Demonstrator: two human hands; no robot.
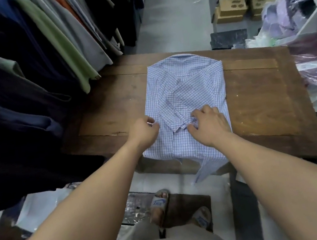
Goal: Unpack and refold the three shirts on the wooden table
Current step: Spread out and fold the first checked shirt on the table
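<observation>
You're pinching the shirt [185, 86] mid-fold: left hand [145, 131] gripping its 9 o'clock edge, right hand [209, 125] bunching the sleeve. Keep both edges parallel.

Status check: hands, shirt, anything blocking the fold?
Left hand pinching the checked shirt at its left edge; right hand bunching fabric mid-shirt. Shirt face down on the wooden table, tail over near edge. Nothing in the way.

A light blue checked shirt [185, 94] is laid on the wooden table [259, 103], its lower edge hanging over the near side. Its left edge is pinched by the left hand [145, 131]. Just beside this, bunched fabric is gripped by the right hand [208, 125].
</observation>
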